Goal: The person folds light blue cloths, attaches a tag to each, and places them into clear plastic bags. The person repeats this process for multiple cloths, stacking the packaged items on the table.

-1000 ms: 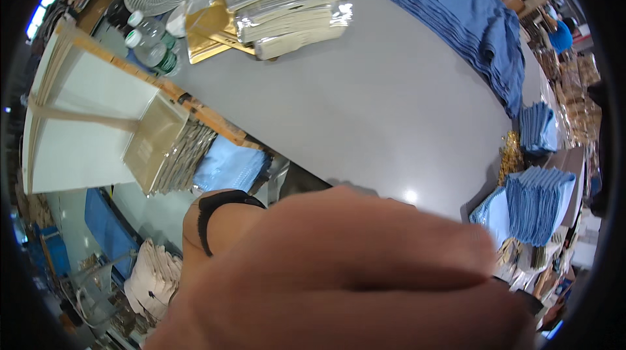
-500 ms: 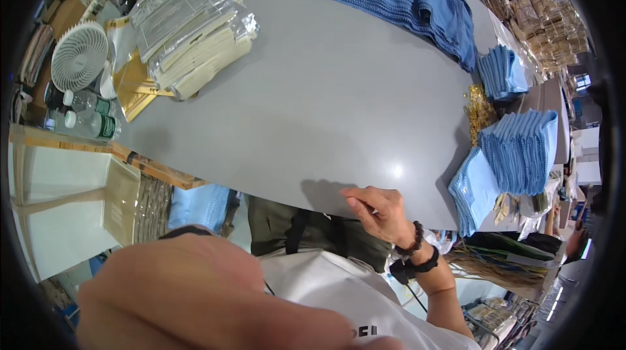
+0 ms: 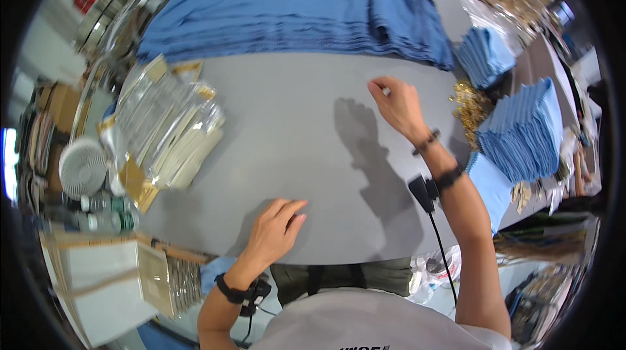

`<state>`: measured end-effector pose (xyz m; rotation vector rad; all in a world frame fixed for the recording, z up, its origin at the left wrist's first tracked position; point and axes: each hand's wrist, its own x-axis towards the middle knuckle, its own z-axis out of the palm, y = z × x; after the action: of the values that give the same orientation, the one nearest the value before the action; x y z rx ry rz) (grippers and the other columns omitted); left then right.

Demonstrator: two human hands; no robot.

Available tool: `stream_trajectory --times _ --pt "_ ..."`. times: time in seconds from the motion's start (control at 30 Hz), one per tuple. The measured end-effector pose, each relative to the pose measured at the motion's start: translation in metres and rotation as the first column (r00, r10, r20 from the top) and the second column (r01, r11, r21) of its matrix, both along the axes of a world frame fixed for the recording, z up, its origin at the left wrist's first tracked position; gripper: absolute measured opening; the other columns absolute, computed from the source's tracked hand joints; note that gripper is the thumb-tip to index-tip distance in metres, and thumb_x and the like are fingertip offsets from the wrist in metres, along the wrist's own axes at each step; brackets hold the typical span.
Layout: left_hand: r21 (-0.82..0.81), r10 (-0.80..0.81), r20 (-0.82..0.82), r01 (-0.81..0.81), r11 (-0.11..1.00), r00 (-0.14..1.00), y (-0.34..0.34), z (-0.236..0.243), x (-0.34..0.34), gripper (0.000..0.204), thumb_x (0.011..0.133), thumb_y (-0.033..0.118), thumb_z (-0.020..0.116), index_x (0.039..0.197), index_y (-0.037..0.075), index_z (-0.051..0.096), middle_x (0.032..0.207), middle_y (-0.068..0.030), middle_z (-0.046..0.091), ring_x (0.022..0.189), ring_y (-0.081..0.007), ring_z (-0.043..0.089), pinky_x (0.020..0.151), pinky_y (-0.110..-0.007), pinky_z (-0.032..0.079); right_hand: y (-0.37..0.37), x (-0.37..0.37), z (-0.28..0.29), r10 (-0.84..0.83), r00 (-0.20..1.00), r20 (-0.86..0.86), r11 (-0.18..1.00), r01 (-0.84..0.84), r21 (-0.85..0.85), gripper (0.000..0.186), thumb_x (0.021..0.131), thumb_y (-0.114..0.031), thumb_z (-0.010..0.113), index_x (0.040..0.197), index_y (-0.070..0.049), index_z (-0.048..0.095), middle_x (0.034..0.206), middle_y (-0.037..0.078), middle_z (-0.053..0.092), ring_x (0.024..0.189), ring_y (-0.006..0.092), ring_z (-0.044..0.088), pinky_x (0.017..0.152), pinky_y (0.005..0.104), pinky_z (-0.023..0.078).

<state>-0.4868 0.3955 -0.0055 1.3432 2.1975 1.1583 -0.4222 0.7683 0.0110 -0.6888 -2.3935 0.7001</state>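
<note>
My left hand hovers at the near side of the grey table, fingers stretched and thumb apart, holding nothing. Out over the table, short of the large blue cloth pile, my right hand has its fingers curled in. A small pale spot shows between its thumb and fingers; what it is cannot be made out. To the right of that hand lie small gold pieces. Beside them stands a stack of folded light-blue cloths, with another folded cloth nearer to me.
Clear plastic packaging sleeves with cream inserts lie in a heap at the left. A white fan and plastic bottles are beyond the left edge. Another blue folded bundle sits at the far right. Below is an open box.
My left hand has come down from close before the camera to the table's near side. My right hand has reached from the near edge farther out over the table. The view has shifted.
</note>
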Motion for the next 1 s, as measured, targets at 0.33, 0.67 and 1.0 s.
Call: stream_trajectory --times 0.33,0.67,1.0 --pt "-0.104 0.033 0.142 -0.018 0.994 0.989 0.0 -0.011 -0.01 0.022 0.097 0.005 0.072 0.119 0.005 0.077 0.105 -0.0077 0.068 0.079 -0.0152 0.063 0.069 -0.028 0.052 0.06 0.045 0.035 -0.016 0.957 0.291 0.982 -0.04 0.185 0.019 0.096 -0.023 0.068 0.097 -0.007 0.077 0.09 0.015 0.077 0.081 0.0393 0.072 0.073 0.048 0.057" --pt "-0.031 0.055 0.046 -0.053 0.998 0.997 0.006 -0.016 0.011 0.022 0.101 0.006 0.069 0.122 0.004 0.076 0.107 -0.0082 0.068 0.082 -0.0166 0.066 0.071 -0.028 0.055 -0.032 0.313 0.052 -0.426 0.869 0.252 0.904 0.406 0.131 0.009 0.096 -0.012 0.075 0.1 -0.005 0.078 0.094 0.012 0.076 0.072 0.0289 0.072 0.067 0.0386 0.057" --pt "-0.045 -0.321 0.477 0.388 0.921 0.818 0.196 -0.013 0.135 0.036 0.108 0.031 0.067 0.123 -0.001 0.075 0.099 -0.0065 0.075 0.081 -0.0136 0.07 0.073 -0.029 0.059 -0.017 0.437 -0.005 -0.763 0.569 0.306 0.563 0.818 -0.116 0.057 0.092 -0.044 0.081 0.12 0.005 0.075 0.093 0.019 0.08 0.079 0.0254 0.076 0.073 0.0355 0.059"
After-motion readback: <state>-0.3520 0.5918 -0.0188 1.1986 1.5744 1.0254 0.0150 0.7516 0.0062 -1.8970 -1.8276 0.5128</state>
